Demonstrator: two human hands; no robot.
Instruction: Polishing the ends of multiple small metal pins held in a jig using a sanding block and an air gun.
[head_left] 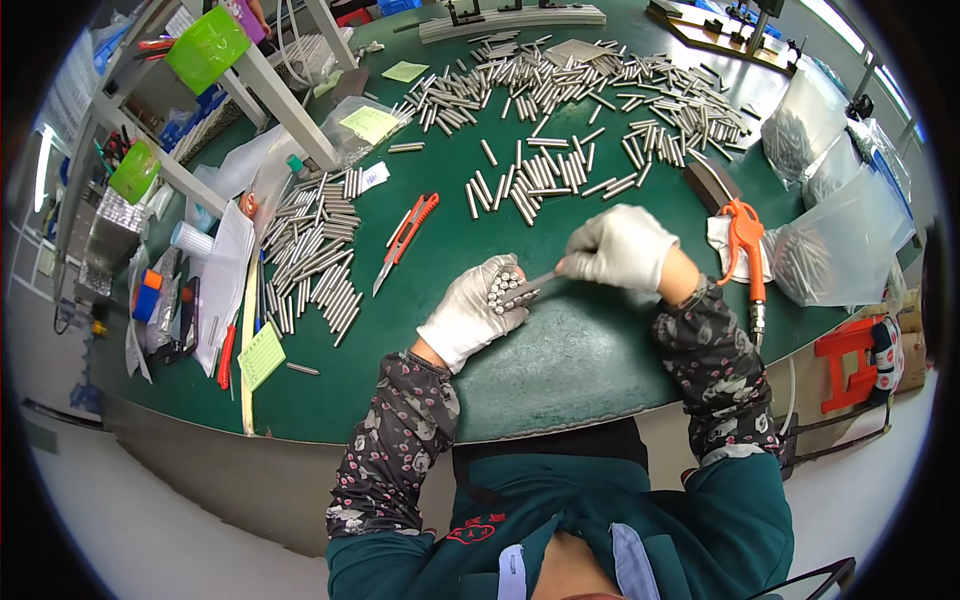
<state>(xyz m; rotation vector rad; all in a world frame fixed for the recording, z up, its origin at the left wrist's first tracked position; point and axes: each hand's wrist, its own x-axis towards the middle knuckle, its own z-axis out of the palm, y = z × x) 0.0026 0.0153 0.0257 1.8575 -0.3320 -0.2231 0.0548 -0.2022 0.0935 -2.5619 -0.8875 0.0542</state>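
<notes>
My left hand (466, 314), in a white glove, is closed around a bundle of short metal pins (507, 287), their round ends facing up. My right hand (622, 248), also gloved in white and slightly blurred, pinches a thin, flat, grey tool (541, 280) that looks like a small file or blade. Its far end reaches over the pin ends in the left hand. How much of the tool lies inside the right glove is hidden. Loose metal pins (545, 172) lie on the green table (420, 270) beyond both hands.
A red utility knife (408, 238) lies left of centre, beside a pile of pins (310, 245). An orange air gun (742, 238) rests at the right, near clear bags of pins (815, 250). A red-handled tool (227, 355) and a yellow-green paper (262, 357) lie at the left edge.
</notes>
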